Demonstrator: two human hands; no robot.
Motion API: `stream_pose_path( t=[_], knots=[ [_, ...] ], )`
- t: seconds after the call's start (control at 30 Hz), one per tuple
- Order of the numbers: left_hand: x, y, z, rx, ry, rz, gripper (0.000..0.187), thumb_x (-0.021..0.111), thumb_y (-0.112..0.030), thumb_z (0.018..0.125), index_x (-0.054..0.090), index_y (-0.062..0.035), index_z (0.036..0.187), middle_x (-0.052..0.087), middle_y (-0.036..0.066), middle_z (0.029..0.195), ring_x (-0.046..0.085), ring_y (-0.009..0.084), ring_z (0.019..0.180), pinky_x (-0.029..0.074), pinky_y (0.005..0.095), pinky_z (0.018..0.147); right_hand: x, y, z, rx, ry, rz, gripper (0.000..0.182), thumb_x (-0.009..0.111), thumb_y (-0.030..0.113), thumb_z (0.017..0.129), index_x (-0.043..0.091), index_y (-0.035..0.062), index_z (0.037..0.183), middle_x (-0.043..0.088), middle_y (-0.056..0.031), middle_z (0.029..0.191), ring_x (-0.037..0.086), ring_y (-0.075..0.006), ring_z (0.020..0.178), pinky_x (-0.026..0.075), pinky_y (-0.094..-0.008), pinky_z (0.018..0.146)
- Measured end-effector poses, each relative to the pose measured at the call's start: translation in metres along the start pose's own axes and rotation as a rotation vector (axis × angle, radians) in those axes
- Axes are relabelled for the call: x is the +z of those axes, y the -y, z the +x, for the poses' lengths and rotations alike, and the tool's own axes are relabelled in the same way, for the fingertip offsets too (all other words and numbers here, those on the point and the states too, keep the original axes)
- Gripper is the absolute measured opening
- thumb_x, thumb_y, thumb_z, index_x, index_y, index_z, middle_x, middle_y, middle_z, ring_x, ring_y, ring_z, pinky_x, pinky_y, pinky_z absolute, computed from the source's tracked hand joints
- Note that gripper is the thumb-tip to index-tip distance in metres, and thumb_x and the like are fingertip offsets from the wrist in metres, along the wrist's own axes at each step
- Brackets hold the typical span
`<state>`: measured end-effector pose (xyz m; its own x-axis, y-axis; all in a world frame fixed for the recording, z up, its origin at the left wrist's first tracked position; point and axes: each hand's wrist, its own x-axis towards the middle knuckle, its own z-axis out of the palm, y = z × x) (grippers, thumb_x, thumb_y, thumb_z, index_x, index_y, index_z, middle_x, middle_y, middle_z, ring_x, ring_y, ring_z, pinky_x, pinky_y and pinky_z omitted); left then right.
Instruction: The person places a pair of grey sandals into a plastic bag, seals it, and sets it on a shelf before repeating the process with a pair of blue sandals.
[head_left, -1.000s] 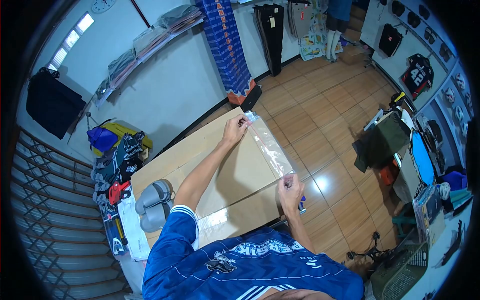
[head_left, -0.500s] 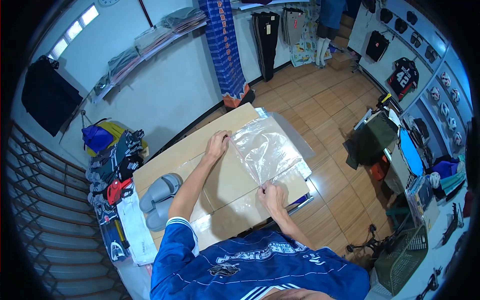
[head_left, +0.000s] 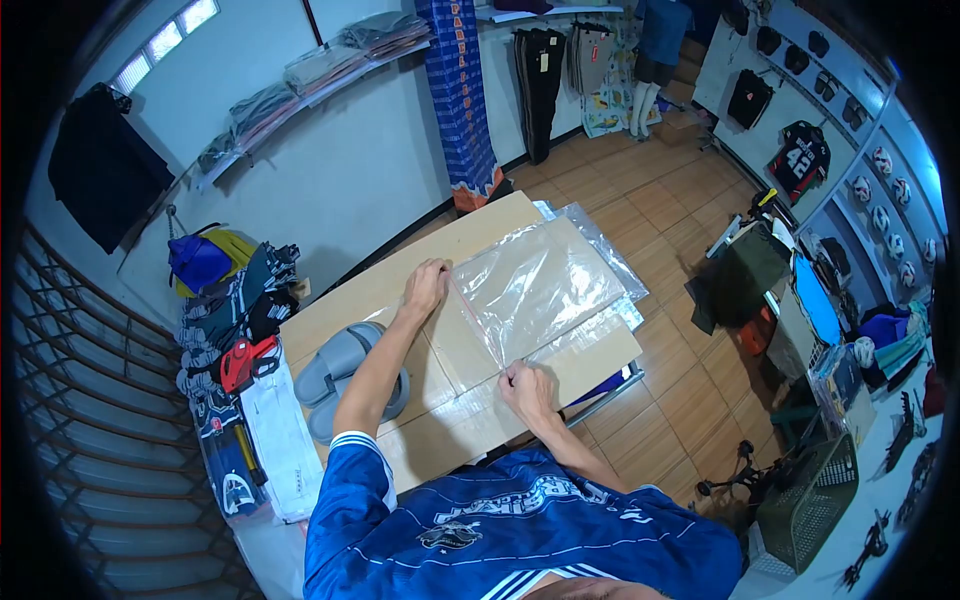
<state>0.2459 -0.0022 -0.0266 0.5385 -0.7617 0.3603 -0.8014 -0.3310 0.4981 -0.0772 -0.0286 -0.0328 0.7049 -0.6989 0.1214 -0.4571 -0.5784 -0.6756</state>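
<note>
A clear plastic bag (head_left: 535, 285) with a reddish strip along its near-left edge lies spread over the cardboard-covered table (head_left: 425, 440). My left hand (head_left: 427, 288) pinches that edge's far corner. At its near corner, my right hand (head_left: 528, 390) holds the bag between closed fingers. A pair of grey slide sandals (head_left: 345, 365) rests on the cardboard to the left, partly hidden behind my left forearm. Another clear plastic sheet (head_left: 605, 245) sticks out beyond the table's far right edge.
Left of the table are a red tape dispenser (head_left: 245, 362), a white package (head_left: 280, 450) and piled clothes (head_left: 235, 285). A blue printed pillar (head_left: 460, 100) stands behind. On the right are a green crate (head_left: 810, 510) and a goods-covered table (head_left: 750, 265).
The plastic bag has shifted left toward me and lies flatter and wider across the cardboard. Both hands keep hold of its corners. The camera view has shifted slightly.
</note>
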Motion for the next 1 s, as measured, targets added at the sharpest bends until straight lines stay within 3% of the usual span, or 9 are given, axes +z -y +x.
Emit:
stream_pose_path(
  t=[0.13, 0.27, 0.33, 0.47, 0.57, 0.67, 0.77, 0.8, 1.0],
  knots=[
    [-0.019, -0.001, -0.01, -0.055, 0.075, -0.031, 0.021, 0.065, -0.006, 0.088, 0.069, -0.0025, 0.108, 0.069, 0.019, 0.104, 0.067, 0.0373, 0.103, 0.054, 0.0452, 0.088, -0.003, 0.009, -0.003, 0.002, 0.034, -0.047, 0.017, 0.071, 0.021, 0.083, 0.068, 0.004, 0.082, 0.067, -0.0202, 0.067, 0.068, -0.0412, 0.067, 0.052, -0.0529, 0.063],
    [-0.061, -0.019, -0.032, -0.079, 0.061, -0.244, 0.033, 0.067, -0.009, 0.091, 0.065, -0.0029, 0.124, 0.067, 0.019, 0.116, 0.068, 0.0336, 0.106, 0.055, 0.0419, 0.09, -0.009, 0.02, 0.007, -0.005, 0.058, -0.085, 0.018, 0.069, 0.019, 0.084, 0.065, 0.0038, 0.093, 0.069, -0.0225, 0.075, 0.068, -0.0443, 0.072, 0.053, -0.055, 0.066],
    [-0.102, -0.041, -0.054, -0.076, 0.023, -0.245, 0.034, 0.067, -0.01, 0.092, 0.064, -0.0027, 0.125, 0.067, 0.019, 0.117, 0.068, 0.0316, 0.106, 0.055, 0.0407, 0.09, -0.014, 0.027, 0.016, 0.002, 0.076, -0.102, 0.023, 0.069, 0.019, 0.084, 0.063, 0.0043, 0.1, 0.07, -0.0213, 0.079, 0.068, -0.0445, 0.074, 0.053, -0.0545, 0.069],
    [-0.169, -0.056, -0.113, -0.178, -0.122, -0.271, 0.036, 0.068, -0.011, 0.092, 0.063, -0.0023, 0.126, 0.067, 0.017, 0.118, 0.067, 0.0275, 0.105, 0.054, 0.0365, 0.09, -0.008, 0.031, 0.038, -0.105, 0.064, -0.085, 0.029, 0.07, 0.015, 0.083, 0.06, 0.0041, 0.108, 0.067, -0.0221, 0.103, 0.067, -0.0426, 0.092, 0.053, -0.0531, 0.078],
    [-0.2, -0.03, -0.17, -0.315, -0.314, -0.307, 0.035, 0.064, -0.007, 0.092, 0.063, -0.0021, 0.126, 0.068, 0.015, 0.118, 0.067, 0.026, 0.107, 0.053, 0.0358, 0.089, 0.008, 0.025, 0.06, -0.24, 0.029, -0.105, 0.034, 0.073, 0.015, 0.081, 0.057, 0.0064, 0.11, 0.066, -0.0204, 0.098, 0.067, -0.0445, 0.086, 0.053, -0.0557, 0.073],
    [-0.225, -0.003, -0.229, -0.444, -0.327, -0.191, 0.042, 0.058, 0.001, 0.084, 0.063, -0.0014, 0.126, 0.068, 0.017, 0.121, 0.065, 0.0295, 0.114, 0.053, 0.0385, 0.093, 0.016, 0.032, 0.08, -0.311, 0.038, -0.146, 0.033, 0.073, 0.014, 0.08, 0.059, 0.0047, 0.108, 0.067, -0.0204, 0.099, 0.068, -0.0435, 0.087, 0.054, -0.0549, 0.073],
    [-0.234, 0.015, -0.28, -0.447, -0.193, 0.041, 0.044, 0.063, 0.0, 0.082, 0.063, 0.0003, 0.126, 0.067, 0.02, 0.123, 0.064, 0.035, 0.116, 0.051, 0.0404, 0.097, 0.016, 0.045, 0.095, -0.373, 0.08, -0.214, 0.029, 0.073, 0.012, 0.08, 0.06, 0.0023, 0.104, 0.068, -0.0206, 0.099, 0.068, -0.0426, 0.087, 0.054, -0.0538, 0.073],
    [-0.234, 0.01, -0.289, -0.51, -0.166, -0.014, 0.043, 0.07, -0.003, 0.082, 0.065, 0.0019, 0.124, 0.067, 0.021, 0.123, 0.063, 0.0389, 0.116, 0.05, 0.0411, 0.1, 0.016, 0.048, 0.1, -0.413, 0.069, -0.225, 0.021, 0.071, 0.013, 0.081, 0.063, 0.0005, 0.097, 0.069, -0.0211, 0.096, 0.069, -0.0419, 0.085, 0.055, -0.0532, 0.072],
    [-0.205, 0.015, -0.308, -0.492, -0.198, 0.075, 0.042, 0.079, -0.014, 0.082, 0.069, -0.0017, 0.121, 0.068, 0.016, 0.122, 0.062, 0.0371, 0.114, 0.049, 0.043, 0.099, 0.023, 0.051, 0.121, -0.455, 0.091, -0.273, 0.017, 0.067, 0.018, 0.085, 0.067, 0.0005, 0.085, 0.07, -0.0221, 0.087, 0.07, -0.0417, 0.077, 0.055, -0.0534, 0.069]
  ],
)
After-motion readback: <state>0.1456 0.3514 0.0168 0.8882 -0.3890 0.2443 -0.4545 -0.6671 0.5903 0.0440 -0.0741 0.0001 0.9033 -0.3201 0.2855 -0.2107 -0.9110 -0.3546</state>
